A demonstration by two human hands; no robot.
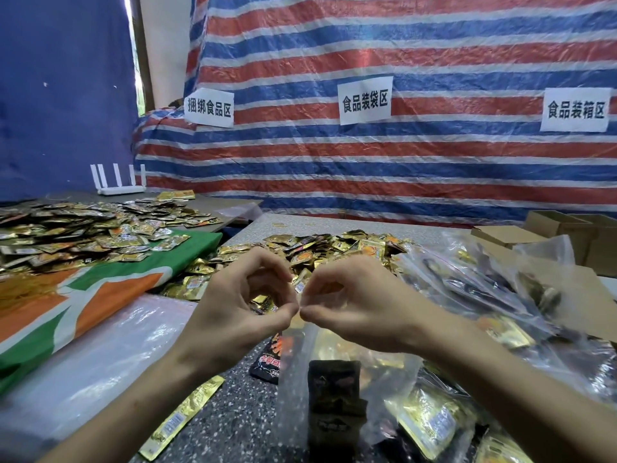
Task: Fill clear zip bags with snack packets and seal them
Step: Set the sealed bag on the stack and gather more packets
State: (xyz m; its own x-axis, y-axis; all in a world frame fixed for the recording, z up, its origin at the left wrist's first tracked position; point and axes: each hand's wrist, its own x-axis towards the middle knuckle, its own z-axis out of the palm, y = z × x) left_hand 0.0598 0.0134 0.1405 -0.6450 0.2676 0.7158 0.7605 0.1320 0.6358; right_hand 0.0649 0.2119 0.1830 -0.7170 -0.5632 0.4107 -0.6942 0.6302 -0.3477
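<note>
Hanging nearest the lens, a clear plastic zip bag (334, 389) holds a dark snack packet (335, 392) and dangles over the speckled grey counter (233, 406). Behind the bag, a heap of gold foil snack packets (334, 248) spreads across the counter; right of the bag lie filled clear bags (484, 295); left of it, a green, orange and white cloth (100, 289). Above the bag, the left hand (243, 302) and right hand (354, 305) meet fingertip to fingertip, each grip pinching the bag's top edge. One long gold packet (180, 419) lies left of the bag.
</note>
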